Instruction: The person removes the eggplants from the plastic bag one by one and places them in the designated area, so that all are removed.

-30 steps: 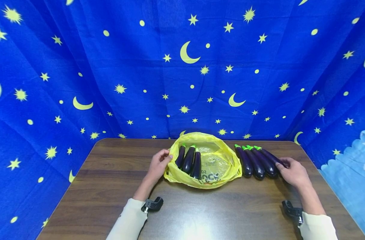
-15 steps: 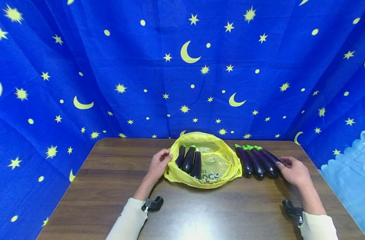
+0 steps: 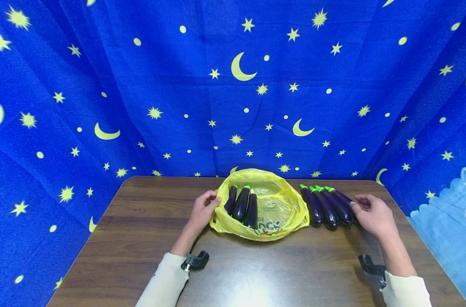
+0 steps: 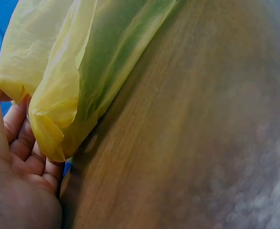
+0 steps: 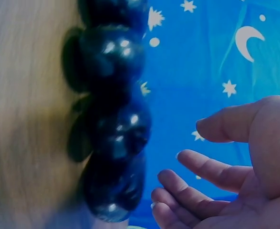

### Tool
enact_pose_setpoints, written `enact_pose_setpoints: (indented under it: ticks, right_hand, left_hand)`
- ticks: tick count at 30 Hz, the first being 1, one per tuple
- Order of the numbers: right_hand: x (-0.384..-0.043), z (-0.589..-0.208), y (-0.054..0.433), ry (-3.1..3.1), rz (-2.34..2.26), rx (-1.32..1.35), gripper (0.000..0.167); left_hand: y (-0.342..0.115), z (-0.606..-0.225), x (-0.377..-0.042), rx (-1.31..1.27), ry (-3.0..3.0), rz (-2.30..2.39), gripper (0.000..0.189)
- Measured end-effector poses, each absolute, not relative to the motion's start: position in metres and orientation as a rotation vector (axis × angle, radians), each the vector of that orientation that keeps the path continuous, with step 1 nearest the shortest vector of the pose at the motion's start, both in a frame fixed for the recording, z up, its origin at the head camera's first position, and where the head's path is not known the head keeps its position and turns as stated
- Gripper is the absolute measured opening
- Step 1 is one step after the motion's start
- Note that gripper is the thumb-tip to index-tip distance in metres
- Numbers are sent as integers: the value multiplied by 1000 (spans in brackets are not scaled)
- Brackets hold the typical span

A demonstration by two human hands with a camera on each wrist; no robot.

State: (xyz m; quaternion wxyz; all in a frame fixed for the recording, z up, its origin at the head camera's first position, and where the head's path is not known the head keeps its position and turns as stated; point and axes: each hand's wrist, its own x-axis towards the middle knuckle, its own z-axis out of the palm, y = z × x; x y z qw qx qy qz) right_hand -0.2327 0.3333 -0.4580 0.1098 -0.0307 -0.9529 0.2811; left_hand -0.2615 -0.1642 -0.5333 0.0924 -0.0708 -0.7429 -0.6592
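A yellow plastic bag (image 3: 286,230) lies on the table with its mouth spread wide. Three dark purple eggplants (image 3: 240,205) with green stem ends are inside, along its left part. My left hand (image 3: 202,209) pinches the left rim of the bag; in the left wrist view the yellow film (image 4: 58,95) passes between thumb and fingers. Right of the bag, several more eggplants (image 3: 326,209) lie side by side. Over the rightmost one hovers my right hand (image 3: 375,215), its fingers relaxed and spread. The right wrist view has those fingers (image 5: 192,195) apart from the eggplants.
The brown wooden table (image 3: 141,238) has its far edge just behind the bag and eggplants. A blue curtain (image 3: 202,85) with yellow moons and stars hangs behind it and at both sides. Light blue cloth (image 3: 447,221) hangs at the right.
My right hand, which touched the rightmost eggplant's lower end, has lifted slightly up and left, with fingers looser. The left hand, the bag and the eggplants look the same.
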Motion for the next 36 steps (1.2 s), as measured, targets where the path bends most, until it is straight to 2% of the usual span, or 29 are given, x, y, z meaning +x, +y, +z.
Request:
enact_pose_setpoints:
  ticks: [16,36]
  right_hand:
    - [-225,-436,298,-2720,802,67,37]
    - [-215,-425,265,-2683,893,157,39]
  left_hand:
    - [-164,-533,-261,-190,-2210,-1951,6]
    - [-162,-535,-261,-193,-2196,-1949,7]
